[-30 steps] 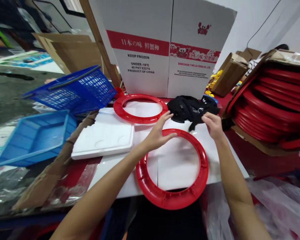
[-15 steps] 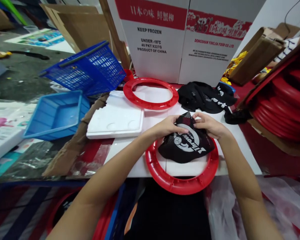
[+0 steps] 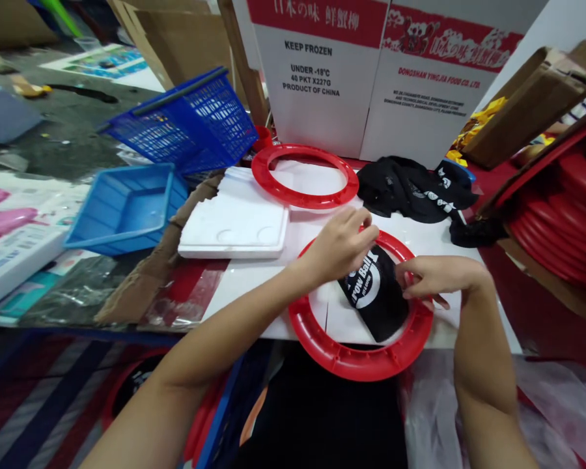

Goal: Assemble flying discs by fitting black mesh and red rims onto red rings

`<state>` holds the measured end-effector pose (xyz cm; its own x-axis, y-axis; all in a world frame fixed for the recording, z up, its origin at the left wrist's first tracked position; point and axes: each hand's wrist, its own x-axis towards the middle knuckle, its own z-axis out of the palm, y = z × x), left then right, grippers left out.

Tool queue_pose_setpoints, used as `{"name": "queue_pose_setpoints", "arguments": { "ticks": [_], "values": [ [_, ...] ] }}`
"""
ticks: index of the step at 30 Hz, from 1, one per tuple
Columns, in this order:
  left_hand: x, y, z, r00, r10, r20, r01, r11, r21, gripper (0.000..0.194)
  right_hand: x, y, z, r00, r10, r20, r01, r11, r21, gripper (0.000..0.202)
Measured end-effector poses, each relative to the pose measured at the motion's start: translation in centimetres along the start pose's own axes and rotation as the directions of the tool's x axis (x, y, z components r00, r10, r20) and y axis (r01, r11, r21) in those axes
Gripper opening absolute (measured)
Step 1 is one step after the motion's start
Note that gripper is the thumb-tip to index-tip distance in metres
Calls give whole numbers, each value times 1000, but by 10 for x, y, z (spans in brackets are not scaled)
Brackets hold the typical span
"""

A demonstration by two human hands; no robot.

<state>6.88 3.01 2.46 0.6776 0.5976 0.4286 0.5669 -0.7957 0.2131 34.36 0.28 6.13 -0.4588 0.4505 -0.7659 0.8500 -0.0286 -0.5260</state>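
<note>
A piece of black mesh cloth with white lettering lies slanted across the opening of the nearer red plastic ring. My left hand is closed in a pinch over the cloth's upper end, beside the ring's far side. What its fingertips hold is hidden. My right hand has its thumb and bent fingers at the cloth's right edge, over the ring's right side. A second red ring lies behind, and a heap of black mesh pieces is at the back right.
A white foam slab lies left of the rings. Further left are a light blue tray and a tilted blue basket. A printed white carton stands behind. Stacked red rings stand at the right.
The cloth has turned and now hangs lower inside the ring, its lettering at a new angle. My hands have moved apart, the right one lower. The view has shifted slightly.
</note>
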Motion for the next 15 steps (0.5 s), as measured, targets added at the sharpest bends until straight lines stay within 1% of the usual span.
{"name": "queue_pose_setpoints", "arguments": {
  "ticks": [1,2,3,4,5,6,7,8,9,10,11,12,13,14,15],
  "values": [
    [-3,10,0,992,-5,129,9,1000,-29,24,-3,3,-2,1000,-4,-8,4,1000,9,29],
    [-7,18,0,962,0,272,14,999,-49,35,-5,6,-4,999,-18,-31,18,1000,20,34],
    [-11,25,1,916,13,401,6,999,-47,46,-6,7,-6,996,-43,-83,45,999,24,38],
    [-15,29,2,869,31,494,-20,999,-27,57,-4,7,-7,981,-84,-173,86,996,8,41],
    [-18,31,4,832,54,552,-62,998,-6,66,0,6,-8,946,-143,-292,140,990,-32,42],
    [-21,30,4,805,91,586,-109,994,-4,72,6,4,-7,887,-215,-408,191,977,-99,40],
    [-21,27,4,781,139,609,-150,988,-33,73,15,0,-6,820,-287,-495,224,957,-183,35],
    [-21,22,2,754,194,627,-176,980,-91,69,25,-3,-3,766,-346,-541,231,934,-271,31],
    [-20,16,0,727,248,640,-185,969,-164,64,35,-7,0,742,-384,-550,211,912,-352,30],
    [-17,8,-3,703,296,647,-179,954,-242,59,44,-10,4,749,-393,-534,171,892,-418,30],
    [-15,1,-6,683,334,650,-159,936,-314,54,51,-13,8,774,-378,-507,123,877,-465,30],
    [-12,-6,-9,675,352,649,-123,920,-371,46,56,-14,12,804,-348,-483,76,864,-497,26],
    [-10,-11,-10,692,336,640,-75,914,-399,36,58,-16,15,829,-315,-463,38,856,-516,20],
    [-9,-14,-10,738,285,611,-27,918,-396,27,58,-16,17,850,-288,-440,18,852,-523,14],
    [-8,-15,-9,807,185,561,32,934,-355,23,55,-17,18,871,-271,-410,23,856,-517,12]
  ]
}}
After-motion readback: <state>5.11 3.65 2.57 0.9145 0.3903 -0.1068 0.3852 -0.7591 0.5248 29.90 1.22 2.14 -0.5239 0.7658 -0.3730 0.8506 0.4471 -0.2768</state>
